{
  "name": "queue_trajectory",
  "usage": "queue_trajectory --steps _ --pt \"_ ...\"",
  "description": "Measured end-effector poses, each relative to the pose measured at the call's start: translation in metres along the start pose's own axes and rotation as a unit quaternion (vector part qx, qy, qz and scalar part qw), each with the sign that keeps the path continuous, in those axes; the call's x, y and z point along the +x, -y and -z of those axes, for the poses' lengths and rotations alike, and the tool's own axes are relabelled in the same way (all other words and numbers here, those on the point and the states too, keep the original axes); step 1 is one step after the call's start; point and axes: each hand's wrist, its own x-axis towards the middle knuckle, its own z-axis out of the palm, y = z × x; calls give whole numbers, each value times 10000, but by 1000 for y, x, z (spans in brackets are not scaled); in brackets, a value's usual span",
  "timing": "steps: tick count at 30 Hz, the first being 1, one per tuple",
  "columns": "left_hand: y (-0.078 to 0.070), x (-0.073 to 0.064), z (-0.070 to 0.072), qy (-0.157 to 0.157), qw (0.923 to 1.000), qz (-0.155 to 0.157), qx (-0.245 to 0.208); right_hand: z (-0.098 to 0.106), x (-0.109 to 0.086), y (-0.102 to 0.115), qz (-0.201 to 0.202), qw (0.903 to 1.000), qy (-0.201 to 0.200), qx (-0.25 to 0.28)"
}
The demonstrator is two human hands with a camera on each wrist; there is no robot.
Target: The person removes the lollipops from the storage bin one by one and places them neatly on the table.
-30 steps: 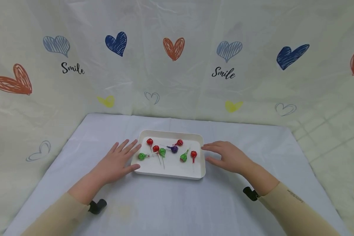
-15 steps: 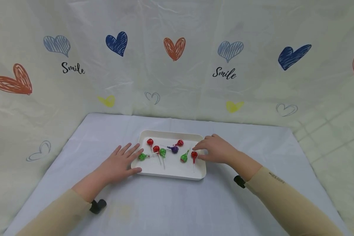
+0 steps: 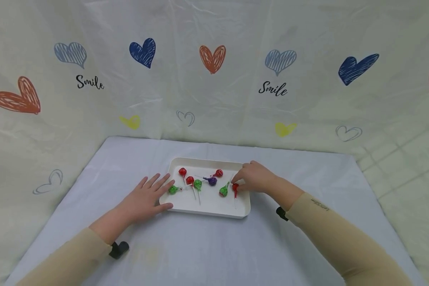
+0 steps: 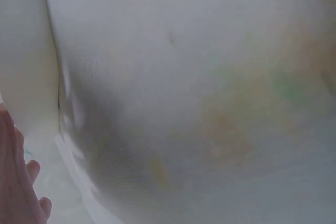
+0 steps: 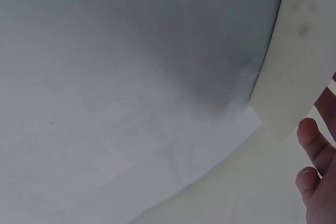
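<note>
The head view shows a red pop (image 3: 235,190) at the tray's (image 3: 214,203) 3 o'clock; wrist views, mostly cloth (image 4: 157,77). The pop sits at the bent right hand's (image 3: 254,177) 8 o'clock; I cannot tell whether it's pinched. The left hand (image 3: 144,200) spreads wide, empty.

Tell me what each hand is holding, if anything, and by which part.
Left hand: nothing; fingers spread at the tray's left edge. Right hand: fingertips at the head of the rightmost red lollipop; whether they grip it cannot be told.
</note>
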Motion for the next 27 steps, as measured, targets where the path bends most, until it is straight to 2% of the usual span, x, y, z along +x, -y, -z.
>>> queue_trajectory --steps 7,17,23,27 --pt "-1 -2 -4 -62 10000 15 -27 -4 7 3 -45 9999 113 -51" --pt "-4 -3 -5 -65 9999 90 -22 -6 6 2 137 9998 -1 -142" --pt "-3 -3 -3 -84 10000 44 -7 -4 5 1 -71 9998 -13 188" --pt "-3 -2 -4 -46 10000 -43 -37 4 2 -3 -199 9984 -162 513"
